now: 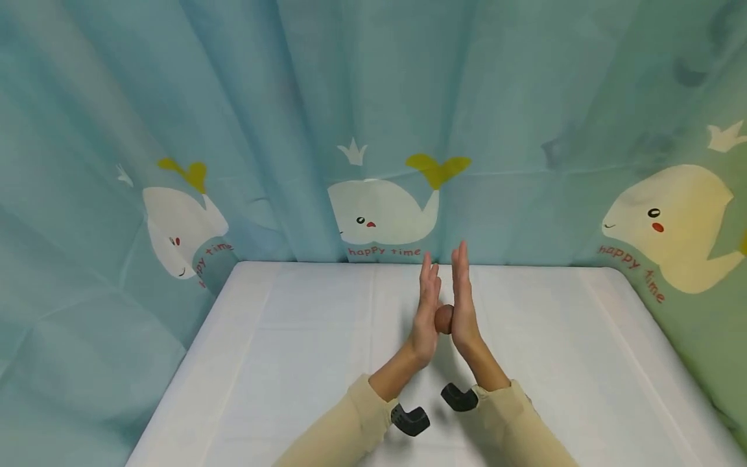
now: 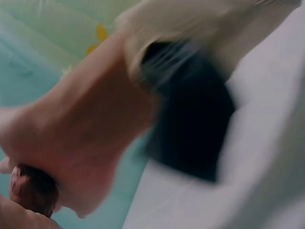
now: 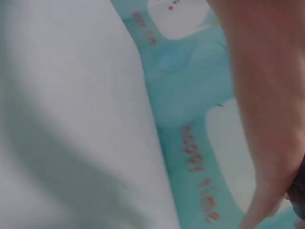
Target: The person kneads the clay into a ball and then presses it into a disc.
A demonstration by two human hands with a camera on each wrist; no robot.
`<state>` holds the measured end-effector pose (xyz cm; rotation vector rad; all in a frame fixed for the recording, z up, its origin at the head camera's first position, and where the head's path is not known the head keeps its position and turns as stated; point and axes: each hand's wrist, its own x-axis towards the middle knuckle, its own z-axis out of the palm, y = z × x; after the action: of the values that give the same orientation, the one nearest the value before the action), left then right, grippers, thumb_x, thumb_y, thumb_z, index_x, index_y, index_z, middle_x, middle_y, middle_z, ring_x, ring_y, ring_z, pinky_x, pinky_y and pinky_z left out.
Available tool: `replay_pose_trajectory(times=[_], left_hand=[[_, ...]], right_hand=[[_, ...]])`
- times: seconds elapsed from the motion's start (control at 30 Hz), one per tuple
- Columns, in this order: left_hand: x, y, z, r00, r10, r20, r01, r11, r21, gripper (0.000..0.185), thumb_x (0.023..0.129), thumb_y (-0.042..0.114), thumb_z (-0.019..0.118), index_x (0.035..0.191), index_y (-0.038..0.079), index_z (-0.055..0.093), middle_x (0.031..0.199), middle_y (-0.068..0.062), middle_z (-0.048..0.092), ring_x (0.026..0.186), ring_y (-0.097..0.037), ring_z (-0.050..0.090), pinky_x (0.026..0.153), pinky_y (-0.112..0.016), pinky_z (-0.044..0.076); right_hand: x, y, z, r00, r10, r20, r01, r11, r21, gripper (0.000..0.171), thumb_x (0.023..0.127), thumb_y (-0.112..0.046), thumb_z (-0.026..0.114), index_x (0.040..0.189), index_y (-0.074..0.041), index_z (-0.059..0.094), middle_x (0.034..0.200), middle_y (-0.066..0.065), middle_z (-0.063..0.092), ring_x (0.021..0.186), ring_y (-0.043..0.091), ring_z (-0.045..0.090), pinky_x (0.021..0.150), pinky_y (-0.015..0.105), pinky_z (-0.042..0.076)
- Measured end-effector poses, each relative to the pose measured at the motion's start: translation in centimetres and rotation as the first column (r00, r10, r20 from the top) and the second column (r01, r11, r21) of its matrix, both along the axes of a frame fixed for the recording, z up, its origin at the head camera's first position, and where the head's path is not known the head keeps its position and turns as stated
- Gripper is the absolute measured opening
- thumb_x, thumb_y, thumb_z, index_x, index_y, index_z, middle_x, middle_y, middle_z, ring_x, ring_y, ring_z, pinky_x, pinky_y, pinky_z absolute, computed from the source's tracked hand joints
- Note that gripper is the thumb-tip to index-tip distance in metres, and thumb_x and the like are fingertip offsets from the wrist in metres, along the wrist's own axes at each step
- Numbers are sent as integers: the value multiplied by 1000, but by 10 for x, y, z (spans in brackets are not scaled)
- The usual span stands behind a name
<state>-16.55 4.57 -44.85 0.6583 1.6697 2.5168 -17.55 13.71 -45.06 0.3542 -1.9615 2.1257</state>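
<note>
We find the left hand [image 1: 428,311] and the right hand [image 1: 463,305] raised palm to palm just right of the frame's centre in the head view, above the white tabletop [image 1: 292,350]. A small brown ball [image 1: 443,319] sits pressed between the two palms, clear of the tabletop surface. Both sets of fingers are straight and extended, pointing toward the upper part of the frame; neither curls round the ball. In the left wrist view we see the ball [image 2: 32,190] at the lower left, against a palm, though the picture is blurred. A blue curtain [image 1: 373,130] printed with whales hangs behind the tabletop.
</note>
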Motion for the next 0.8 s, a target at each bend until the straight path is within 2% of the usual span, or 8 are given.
replay_pose_trajectory(times=[0.03, 0.13, 0.23, 0.37, 0.6, 0.7, 0.77, 0.8], left_hand=[[-2, -1, 0, 1000, 12, 0, -12, 1000, -17, 66, 109, 52, 17, 167, 26, -4, 172, -5, -2, 158, -30, 2, 123, -58, 1], [-14, -6, 0, 997, 67, 21, -66, 996, -55, 66, 110, 50, 17, 167, 25, -4, 172, -3, -2, 158, -26, 1, 123, -60, 1], [-24, -9, -4, 995, 97, 6, -95, 985, -142, 64, 111, 47, 14, 166, 23, -5, 173, 0, -4, 158, -20, -2, 123, -57, -1], [-20, -6, -11, 999, 49, -23, -53, 974, -221, 61, 110, 43, 12, 167, 24, -4, 172, 4, -4, 157, -16, -3, 124, -52, 2], [3, -10, 7, 996, -56, -68, 39, 973, -226, 63, 109, 52, 7, 166, 28, -6, 172, 3, -2, 157, -14, -3, 122, -50, 14], [-3, -10, 15, 990, -47, -135, 14, 972, -236, 66, 110, 52, 7, 166, 22, -8, 172, 4, -7, 157, -13, -7, 124, -52, -1], [-12, -11, 15, 989, 5, -146, -42, 968, -248, 66, 110, 53, 7, 166, 20, -6, 172, 4, -7, 157, -14, -6, 124, -53, -1], [-16, -11, 13, 989, 29, -147, -68, 961, -270, 67, 109, 54, 6, 166, 21, -5, 172, 5, -6, 157, -13, -6, 124, -53, -3]], right_hand=[[4, -2, -3, 1000, 14, 11, -14, 1000, -6, 53, 113, -41, 9, 165, -40, 2, 172, -6, 5, 152, 9, 23, 123, 39, 12], [20, -14, -6, 998, 68, 8, -69, 998, 7, 53, 113, -42, 10, 166, -37, 2, 172, -3, 2, 135, 7, 46, 109, 24, 33], [31, -25, -1, 995, 99, -25, -98, 995, 22, 54, 113, -39, 10, 166, -33, 4, 172, -5, 5, 135, 11, 45, 111, 32, 33], [26, -22, 5, 998, 61, -27, -60, 998, 20, 53, 112, -42, 10, 165, -39, 6, 170, -12, 12, 157, 11, 5, 122, 55, 4], [8, -5, -13, 997, 3, 71, 2, 998, -67, 55, 111, -51, 9, 165, -41, 4, 172, -9, 5, 155, 4, 3, 118, 26, 17], [16, -11, -22, 996, 55, 65, -48, 993, -109, 59, 111, -51, 7, 166, -33, 0, 173, -1, 4, 125, 3, 47, 82, 16, 40], [24, -20, -21, 995, 93, 24, -90, 988, -122, 60, 111, -50, 6, 166, -28, -2, 173, 5, 2, 80, 5, 48, 60, 20, 37], [27, -23, -20, 995, 101, 8, -99, 987, -124, 61, 111, -50, 6, 166, -26, -3, 173, 5, 2, 77, 3, 44, 52, 23, 30]])
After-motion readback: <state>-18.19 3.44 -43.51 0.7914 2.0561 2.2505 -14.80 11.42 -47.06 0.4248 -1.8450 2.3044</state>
